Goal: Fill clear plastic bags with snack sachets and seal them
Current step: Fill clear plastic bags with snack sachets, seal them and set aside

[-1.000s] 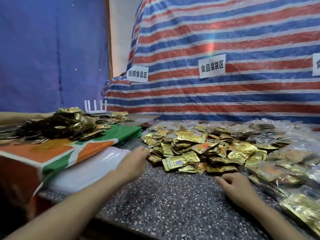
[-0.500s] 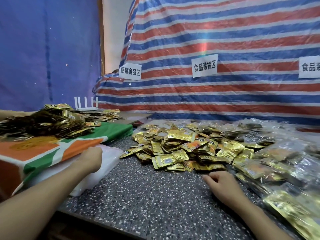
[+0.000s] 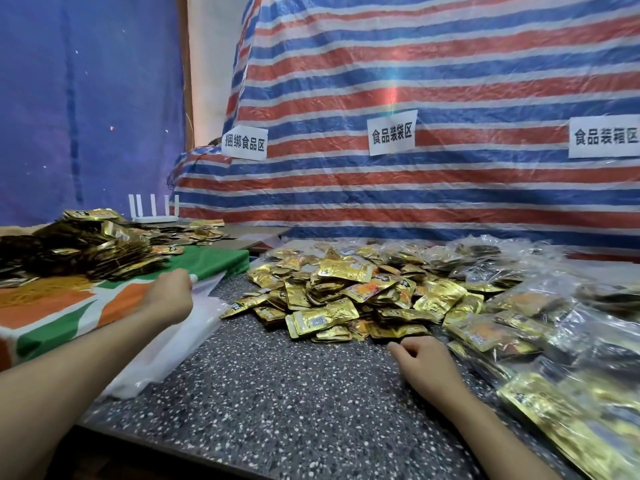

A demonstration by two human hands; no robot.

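Note:
A heap of gold snack sachets (image 3: 349,299) lies on the speckled table (image 3: 277,393). At the table's left edge sits a stack of clear plastic bags (image 3: 173,344). My left hand (image 3: 169,296) grips the top bag of that stack and lifts its upper edge. With loosely curled fingers and nothing in it, my right hand (image 3: 424,362) rests on the table just in front of the sachet heap. Filled clear bags of sachets (image 3: 540,327) are piled along the right side.
A green, orange and white box (image 3: 86,306) stands at the left with another pile of sachets (image 3: 86,247) on it. A white router (image 3: 154,209) stands behind. A striped tarpaulin (image 3: 415,98) with paper labels hangs at the back.
My left hand moved from the sachet heap leftward to the stack of clear bags and took hold of the top bag. My right hand stayed in place.

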